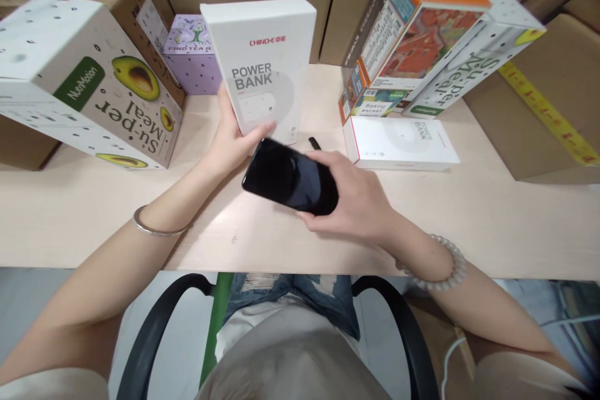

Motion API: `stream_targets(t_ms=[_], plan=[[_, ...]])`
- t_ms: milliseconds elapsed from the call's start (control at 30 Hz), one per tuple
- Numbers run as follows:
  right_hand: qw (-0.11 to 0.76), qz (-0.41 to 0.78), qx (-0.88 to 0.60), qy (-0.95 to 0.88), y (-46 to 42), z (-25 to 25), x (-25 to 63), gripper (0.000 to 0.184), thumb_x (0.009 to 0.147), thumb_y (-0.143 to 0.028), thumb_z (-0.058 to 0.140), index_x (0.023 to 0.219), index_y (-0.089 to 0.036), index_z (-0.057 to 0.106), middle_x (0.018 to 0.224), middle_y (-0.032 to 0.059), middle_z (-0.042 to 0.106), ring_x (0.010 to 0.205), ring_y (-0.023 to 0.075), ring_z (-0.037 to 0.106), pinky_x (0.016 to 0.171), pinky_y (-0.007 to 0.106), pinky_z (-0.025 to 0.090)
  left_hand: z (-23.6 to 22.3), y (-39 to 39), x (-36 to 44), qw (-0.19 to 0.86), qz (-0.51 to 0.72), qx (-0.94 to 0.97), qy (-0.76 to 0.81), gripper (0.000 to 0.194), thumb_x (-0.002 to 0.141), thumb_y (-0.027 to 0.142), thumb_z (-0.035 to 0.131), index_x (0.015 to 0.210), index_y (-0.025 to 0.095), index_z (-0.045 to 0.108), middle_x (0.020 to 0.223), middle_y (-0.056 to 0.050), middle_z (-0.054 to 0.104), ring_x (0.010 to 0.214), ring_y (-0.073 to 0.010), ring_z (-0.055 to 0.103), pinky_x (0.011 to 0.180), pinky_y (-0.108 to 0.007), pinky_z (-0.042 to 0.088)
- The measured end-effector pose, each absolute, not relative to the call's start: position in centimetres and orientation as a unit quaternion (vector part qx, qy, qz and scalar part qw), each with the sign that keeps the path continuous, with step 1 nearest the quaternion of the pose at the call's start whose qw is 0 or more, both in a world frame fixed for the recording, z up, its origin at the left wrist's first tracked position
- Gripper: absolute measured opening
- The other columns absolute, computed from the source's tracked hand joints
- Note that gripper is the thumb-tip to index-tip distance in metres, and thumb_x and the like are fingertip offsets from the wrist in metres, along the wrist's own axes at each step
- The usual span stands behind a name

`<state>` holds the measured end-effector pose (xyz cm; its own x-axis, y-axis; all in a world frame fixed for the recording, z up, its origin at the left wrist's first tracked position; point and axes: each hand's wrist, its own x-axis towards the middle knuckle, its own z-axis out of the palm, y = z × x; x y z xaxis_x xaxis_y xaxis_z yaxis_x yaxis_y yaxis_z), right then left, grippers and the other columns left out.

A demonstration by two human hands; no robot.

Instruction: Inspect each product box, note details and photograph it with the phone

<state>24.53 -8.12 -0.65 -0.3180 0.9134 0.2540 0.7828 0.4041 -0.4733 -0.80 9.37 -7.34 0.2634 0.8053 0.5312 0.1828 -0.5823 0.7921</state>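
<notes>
My left hand point(235, 131) grips the lower left edge of a white power bank box point(262, 62), thumb across its front. The box is upright with its printed face toward me. My right hand point(354, 197) is closed around a black smartphone point(290, 176), held level above the table in front of the box. Its dark screen faces up, and its left end is close to my left thumb. A small black object point(314, 143) lies just behind my right hand, partly hidden by it.
A second power bank box point(403, 142) lies flat at right, before an orange-topped box point(429, 31) and a Su-per Meal box point(473, 53). At left stand an avocado-printed box point(94, 84) and a purple tea box point(194, 62). A cardboard carton point(539, 100) sits far right on the table point(84, 219).
</notes>
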Motion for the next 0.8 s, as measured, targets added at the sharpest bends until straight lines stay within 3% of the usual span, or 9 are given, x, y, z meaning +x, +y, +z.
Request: stream_targets(t_ms=[67,133,233,433,533,633,700,800], plan=[[0.196,0.154,-0.515,-0.820,-8.0,-1.1,24.2,0.080,0.077,-0.039,0.080,0.151,-0.024,0.055,0.136,0.0117,0.072,0.115,0.0326,0.074,0.082,0.041,0.061,-8.1,9.5,-1.2,0.318,0.495,0.727,0.354,0.084,0.077,0.051,0.090,0.146,0.037,0.044,0.163,-0.011,0.050,0.160,-0.0366,0.046,0.140,-0.064,0.032],[0.165,0.159,-0.506,-0.832,-8.0,-1.6,23.9,0.079,0.078,-0.039,0.078,0.152,-0.021,0.058,0.136,0.0130,0.070,0.105,0.0301,0.074,0.072,0.038,0.058,-8.7,9.6,-1.7,0.336,0.482,0.718,0.372,0.080,0.073,0.036,0.090,0.142,0.033,0.049,0.159,-0.011,0.054,0.156,-0.0360,0.050,0.138,-0.061,0.038],[0.150,0.165,-0.494,-0.840,-7.9,-2.2,23.7,0.075,0.081,-0.039,0.076,0.152,-0.021,0.061,0.135,0.0133,0.067,0.101,0.0278,0.072,0.069,0.037,0.055,-9.1,9.8,-1.9,0.363,0.480,0.700,0.384,0.078,0.070,0.024,0.087,0.139,0.030,0.053,0.155,-0.011,0.058,0.152,-0.0362,0.055,0.134,-0.059,0.045],[0.191,0.139,-0.434,-0.869,-7.2,-3.3,23.9,0.069,0.078,-0.041,0.077,0.139,-0.010,0.070,0.116,0.0151,0.071,0.108,0.0326,0.063,0.097,0.050,0.055,-7.2,9.4,-1.1,0.415,0.528,0.652,0.352,0.064,0.075,0.031,0.085,0.136,0.024,0.065,0.147,-0.010,0.070,0.141,-0.0360,0.065,0.126,-0.056,0.051],[0.197,0.149,-0.429,-0.869,-6.9,-3.7,24.0,0.069,0.078,-0.044,0.078,0.137,-0.008,0.072,0.116,0.0164,0.071,0.111,0.0339,0.062,0.100,0.052,0.053,-6.3,8.9,-0.8,0.436,0.566,0.610,0.342,0.060,0.074,0.036,0.091,0.129,0.024,0.069,0.144,-0.009,0.073,0.141,-0.0352,0.065,0.122,-0.049,0.053],[0.194,0.165,-0.433,-0.865,-6.9,-3.8,24.0,0.070,0.078,-0.044,0.079,0.138,-0.009,0.071,0.118,0.0159,0.070,0.112,0.0335,0.061,0.103,0.051,0.052,-5.8,8.5,-0.4,0.452,0.620,0.538,0.351,0.064,0.071,0.047,0.100,0.121,0.026,0.065,0.116,-0.004,0.078,0.112,-0.0263,0.074,0.094,-0.039,0.060],[0.184,0.175,-0.436,-0.864,-7.0,-3.8,24.0,0.071,0.077,-0.045,0.082,0.139,-0.011,0.071,0.119,0.0151,0.070,0.113,0.0331,0.061,0.105,0.051,0.052,-5.3,8.3,-0.2,0.478,0.642,0.481,0.358,0.065,0.069,0.052,0.101,0.114,0.026,0.062,0.097,0.002,0.074,0.087,-0.0177,0.069,0.074,-0.030,0.053],[0.165,0.185,-0.440,-0.863,-7.0,-3.4,24.0,0.077,0.076,-0.051,0.089,0.140,-0.013,0.072,0.122,0.0155,0.069,0.116,0.0344,0.062,0.108,0.052,0.051,-4.1,7.9,0.1,0.497,0.676,0.418,0.349,0.059,0.067,0.050,0.099,0.103,0.023,0.061,0.085,0.005,0.069,0.080,-0.0128,0.059,0.069,-0.026,0.046]])
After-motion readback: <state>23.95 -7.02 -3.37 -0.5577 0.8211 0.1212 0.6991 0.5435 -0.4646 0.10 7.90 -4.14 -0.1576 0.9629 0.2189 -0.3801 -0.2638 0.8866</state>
